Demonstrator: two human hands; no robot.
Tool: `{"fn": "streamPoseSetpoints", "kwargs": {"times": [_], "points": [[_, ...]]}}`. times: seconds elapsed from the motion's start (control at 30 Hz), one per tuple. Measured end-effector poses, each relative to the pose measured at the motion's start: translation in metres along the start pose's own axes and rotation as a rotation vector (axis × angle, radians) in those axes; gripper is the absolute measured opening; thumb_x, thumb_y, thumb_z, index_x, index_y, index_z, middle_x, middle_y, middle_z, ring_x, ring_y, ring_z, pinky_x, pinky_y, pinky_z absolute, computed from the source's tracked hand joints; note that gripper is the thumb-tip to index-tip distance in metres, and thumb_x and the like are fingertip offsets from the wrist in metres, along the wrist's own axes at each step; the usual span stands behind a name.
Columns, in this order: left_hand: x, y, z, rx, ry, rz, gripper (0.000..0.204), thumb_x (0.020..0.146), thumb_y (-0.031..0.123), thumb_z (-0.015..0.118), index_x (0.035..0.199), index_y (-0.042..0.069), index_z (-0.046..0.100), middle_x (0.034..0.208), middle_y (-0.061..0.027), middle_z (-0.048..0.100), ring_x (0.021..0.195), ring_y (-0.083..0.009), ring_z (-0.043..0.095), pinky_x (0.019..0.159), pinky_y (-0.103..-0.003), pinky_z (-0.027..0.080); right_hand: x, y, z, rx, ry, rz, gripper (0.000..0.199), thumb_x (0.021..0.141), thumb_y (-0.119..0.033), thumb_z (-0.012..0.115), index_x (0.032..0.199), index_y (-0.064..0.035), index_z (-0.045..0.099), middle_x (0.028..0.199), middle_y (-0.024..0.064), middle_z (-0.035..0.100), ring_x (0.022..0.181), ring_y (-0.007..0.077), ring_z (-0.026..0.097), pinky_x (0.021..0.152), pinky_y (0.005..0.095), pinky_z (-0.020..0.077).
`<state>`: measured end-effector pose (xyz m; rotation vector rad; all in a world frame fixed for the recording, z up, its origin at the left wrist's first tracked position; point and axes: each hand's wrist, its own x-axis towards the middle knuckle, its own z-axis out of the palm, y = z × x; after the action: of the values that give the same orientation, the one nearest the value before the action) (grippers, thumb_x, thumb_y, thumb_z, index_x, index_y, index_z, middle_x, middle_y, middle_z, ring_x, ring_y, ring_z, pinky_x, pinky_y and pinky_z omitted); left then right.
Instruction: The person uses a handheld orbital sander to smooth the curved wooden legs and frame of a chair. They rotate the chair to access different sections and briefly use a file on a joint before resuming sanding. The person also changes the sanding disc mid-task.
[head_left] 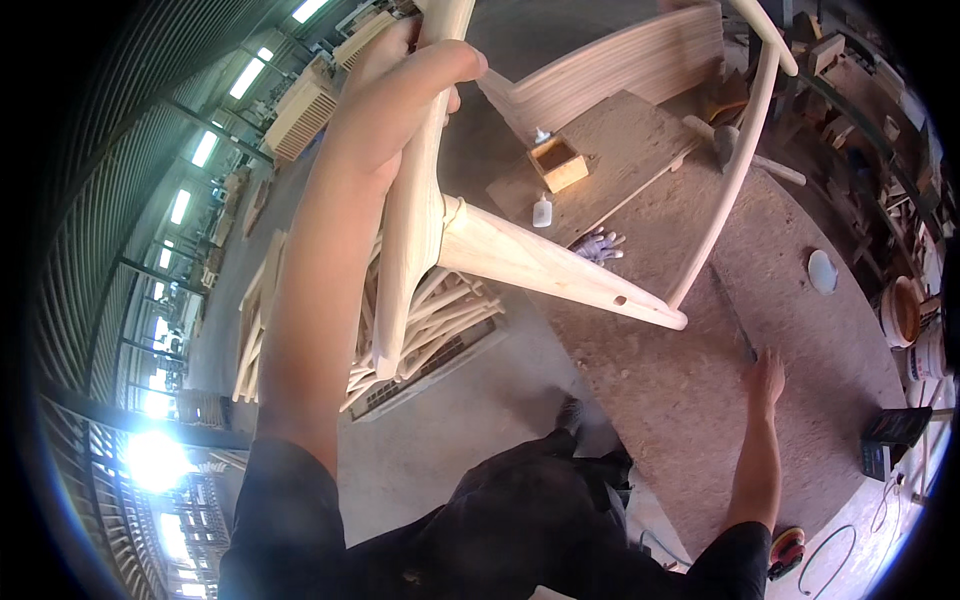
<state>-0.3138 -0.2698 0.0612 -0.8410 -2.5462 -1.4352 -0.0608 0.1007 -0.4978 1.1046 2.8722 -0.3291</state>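
Pale, unfinished wood makes up the chair frame (470, 240) we hold up over the near edge of the workbench (700, 400). Its thick leg runs down from our left hand (420, 70) past a joint, where a tapered rail juts out to the right and ends over the bench top, with small holes near its tip. A thin curved rod rises from that tip toward the top of the view.

On the chipboard bench, beyond the frame, sits a small open wooden box (558, 162); we cannot make out what lies inside it. Just beside it stands a small white glue bottle (542, 210), and near that lies a crumpled work glove (598, 244). At the far right edge are a round tub (903, 312) showing a brownish inside and a white bucket (928, 358) beside it, with contents too small to tell. A white disc (822, 271) lies flat between them and the frame.

Our left hand is closed around the upper part of the chair leg, fingers wrapped over it. Our right hand (767, 378) lies open on the bench top, fingers spread, touching a long dark blade-like tool (733, 318) that lies flat there.

Below the frame, on the floor, is a stack of similar pale wooden chair parts (420, 330).
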Motion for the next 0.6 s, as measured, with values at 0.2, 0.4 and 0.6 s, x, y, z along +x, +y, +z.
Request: {"fn": "streamPoseSetpoints", "kwargs": {"times": [0.2,0.4,0.6], "points": [[-0.001,0.006,0.009,0.033,0.029,-0.010,0.057,0.085,0.032,0.075,0.130,-0.001,0.062,0.086,0.0006,0.058,0.075,-0.0087,0.055,0.069,-0.026,0.045,-0.093,0.012,0.007,0.898,0.130,0.293,0.028,0.106,-0.023,0.053,0.123,-0.0017,0.059,0.094,0.0094,0.067,0.079,0.0224,0.067,0.065,0.0390,0.0545],[0.003,0.016,0.022,0.013,0.012,0.058,0.043,0.084,0.042,0.079,0.107,0.008,0.066,0.087,0.0013,0.057,0.075,-0.0078,0.052,0.068,-0.025,0.041,-0.202,-0.185,-0.204,1.768,-0.172,0.012,0.042,0.112,-0.031,0.048,0.141,-0.0005,0.050,0.076,0.0029,0.055,0.057,0.0129,0.059,0.052,0.0291,0.0535],[-0.001,0.023,0.025,0.020,0.027,0.096,0.045,0.086,0.042,0.081,0.109,0.004,0.069,0.094,-0.0020,0.064,0.082,-0.0125,0.059,0.076,-0.028,0.046,-0.244,-0.282,-0.313,2.070,-0.475,-0.501,0.058,0.112,-0.011,0.037,0.168,-0.0070,0.024,0.071,-0.0012,0.048,0.054,0.0077,0.042,0.052,0.0240,0.0421]]}}
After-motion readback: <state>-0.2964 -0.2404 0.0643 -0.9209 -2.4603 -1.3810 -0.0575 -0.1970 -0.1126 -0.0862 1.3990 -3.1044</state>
